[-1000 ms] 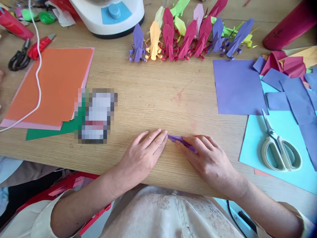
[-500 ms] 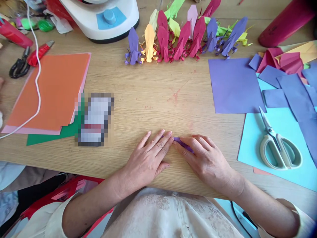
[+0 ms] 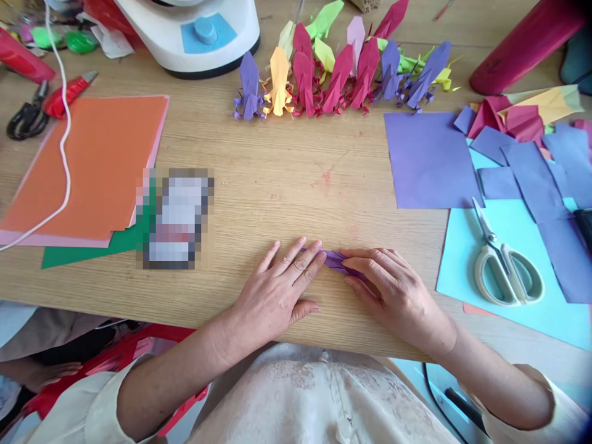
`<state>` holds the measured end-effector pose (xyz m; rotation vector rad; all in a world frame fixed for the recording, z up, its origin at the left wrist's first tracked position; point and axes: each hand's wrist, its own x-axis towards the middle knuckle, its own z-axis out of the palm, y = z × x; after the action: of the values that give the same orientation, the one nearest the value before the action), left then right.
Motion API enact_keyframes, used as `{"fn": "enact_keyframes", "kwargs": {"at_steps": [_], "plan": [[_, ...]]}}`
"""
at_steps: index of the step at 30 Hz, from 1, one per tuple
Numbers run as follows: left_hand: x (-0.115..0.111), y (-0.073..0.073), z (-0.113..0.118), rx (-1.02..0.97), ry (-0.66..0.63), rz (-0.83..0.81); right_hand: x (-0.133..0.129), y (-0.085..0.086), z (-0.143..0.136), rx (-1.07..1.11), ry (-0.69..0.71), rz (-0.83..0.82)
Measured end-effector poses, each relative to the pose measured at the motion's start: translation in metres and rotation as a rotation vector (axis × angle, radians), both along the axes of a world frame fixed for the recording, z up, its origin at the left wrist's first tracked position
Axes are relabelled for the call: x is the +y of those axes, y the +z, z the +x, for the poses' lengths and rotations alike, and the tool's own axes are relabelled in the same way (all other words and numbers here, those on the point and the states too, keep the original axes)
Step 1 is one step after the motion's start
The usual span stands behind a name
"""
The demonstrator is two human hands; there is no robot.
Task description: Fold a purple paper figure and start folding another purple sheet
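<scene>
A narrow strip of folded purple paper [image 3: 333,260] lies on the wooden table in front of me. My left hand [image 3: 277,287] rests flat, fingers stretched out, their tips over the paper's left end and hiding it. On the other side my right hand [image 3: 393,296] pinches the paper's right part between thumb and fingers. Several pleat lines show in the short stretch between the hands. The right end is hidden under my right fingers.
Folded paper insects [image 3: 303,80] stand in rows at the back. Scissors [image 3: 502,259] lie on turquoise paper [image 3: 456,246], near a purple sheet [image 3: 430,160]. Orange sheets [image 3: 92,166] and a blurred phone [image 3: 178,216] are left. Another person's hand [image 3: 50,373] shows at lower left.
My right fingers have shifted slightly right along the purple paper, and more of its pleated surface shows. My left hand stays flat in place. Another person's hand has appeared at lower left.
</scene>
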<state>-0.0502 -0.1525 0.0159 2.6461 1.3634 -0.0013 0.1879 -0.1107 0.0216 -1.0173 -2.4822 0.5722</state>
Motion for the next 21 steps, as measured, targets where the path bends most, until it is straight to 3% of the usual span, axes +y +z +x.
{"fn": "enact_keyframes", "kwargs": {"at_steps": [8,21], "plan": [[0.003,-0.001,-0.002,-0.061,-0.063,-0.006,-0.001,0.002,-0.014,0.050,-0.204,-0.128],[0.006,-0.003,-0.004,-0.110,-0.092,-0.036,-0.001,0.004,-0.020,0.031,-0.322,-0.227]]}}
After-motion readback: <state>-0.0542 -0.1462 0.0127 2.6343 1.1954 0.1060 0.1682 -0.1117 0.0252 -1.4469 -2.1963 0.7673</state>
